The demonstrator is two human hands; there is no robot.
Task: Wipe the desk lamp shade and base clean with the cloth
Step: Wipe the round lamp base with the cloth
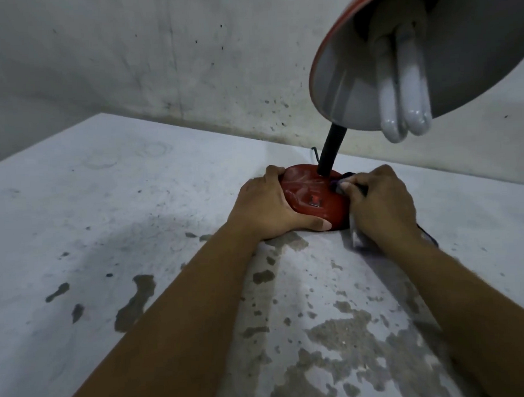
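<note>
A red desk lamp base sits on the worn white table, with a switch on its top. A black neck rises from it to the red-rimmed shade at the upper right, where a white bulb hangs out. My left hand grips the left side of the base, thumb along its near edge. My right hand holds a cloth bunched against the right side of the base. Most of the cloth is hidden under that hand.
A stained grey wall runs close behind the lamp. The tabletop paint is chipped in patches near me. A thin dark cord pokes up behind the base.
</note>
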